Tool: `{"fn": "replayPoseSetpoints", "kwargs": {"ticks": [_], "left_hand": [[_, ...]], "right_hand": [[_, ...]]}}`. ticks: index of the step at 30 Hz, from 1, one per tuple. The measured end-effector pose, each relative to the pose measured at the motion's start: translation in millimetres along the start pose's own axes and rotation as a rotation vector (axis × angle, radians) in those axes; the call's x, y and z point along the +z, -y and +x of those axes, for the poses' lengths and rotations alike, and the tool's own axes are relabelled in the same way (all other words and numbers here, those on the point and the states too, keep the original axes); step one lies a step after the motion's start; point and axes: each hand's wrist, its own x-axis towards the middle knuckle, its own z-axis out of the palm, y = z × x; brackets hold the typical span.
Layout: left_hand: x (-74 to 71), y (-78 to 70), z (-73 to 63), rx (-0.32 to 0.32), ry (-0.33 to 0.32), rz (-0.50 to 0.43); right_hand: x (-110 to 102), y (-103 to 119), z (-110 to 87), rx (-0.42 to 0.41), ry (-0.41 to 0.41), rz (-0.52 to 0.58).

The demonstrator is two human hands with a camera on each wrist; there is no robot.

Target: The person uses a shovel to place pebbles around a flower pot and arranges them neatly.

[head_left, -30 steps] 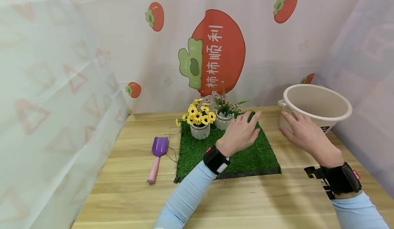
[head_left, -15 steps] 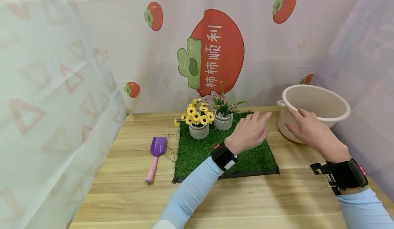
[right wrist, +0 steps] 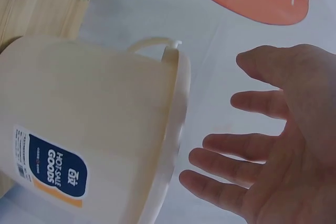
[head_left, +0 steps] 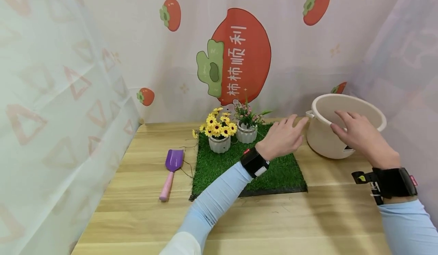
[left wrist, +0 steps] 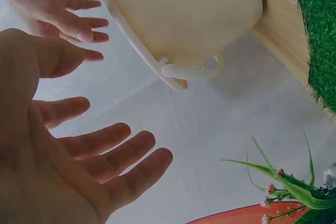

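Observation:
A cream plastic bucket (head_left: 325,139) stands upright at the right back of the table, its handle (left wrist: 194,71) hanging at the side and a label (right wrist: 55,163) on its wall. My right hand (head_left: 367,135) is raised over the bucket's near rim, fingers spread, holding nothing. In the right wrist view the fingertips are apart from the rim (right wrist: 176,114). My left hand (head_left: 282,137) reaches over the right part of the green turf mat (head_left: 273,179), left of the bucket. Its fingers are extended and the palm holds nothing.
Two white pots hold artificial flowers on the mat's back part: yellow ones (head_left: 219,127) and pink ones (head_left: 247,120). A purple shovel with a pink handle (head_left: 172,167) lies left of the mat. White printed curtains (head_left: 291,57) enclose the table's back and sides.
My left hand has moved right across the mat toward the bucket. The right hand has shifted right and up, from beside the bucket's wall to over its near rim.

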Motion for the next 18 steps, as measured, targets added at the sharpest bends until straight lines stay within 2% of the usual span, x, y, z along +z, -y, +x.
{"fn": "replayPoseSetpoints", "kwargs": {"ticks": [10, 14, 18], "left_hand": [[-6.6, 5.6, 8.2, 0.027, 0.045, 0.012], [-9.0, 3.1, 15.5, 0.04, 0.069, 0.026], [-6.9, -2.7, 22.8, 0.047, 0.101, -0.017]], "right_hand": [[1, -14, 4.6, -0.006, -0.024, 0.002], [-5, -23, 4.9, 0.016, -0.018, 0.001], [-9, -29, 5.9, 0.028, -0.046, 0.007]]}}
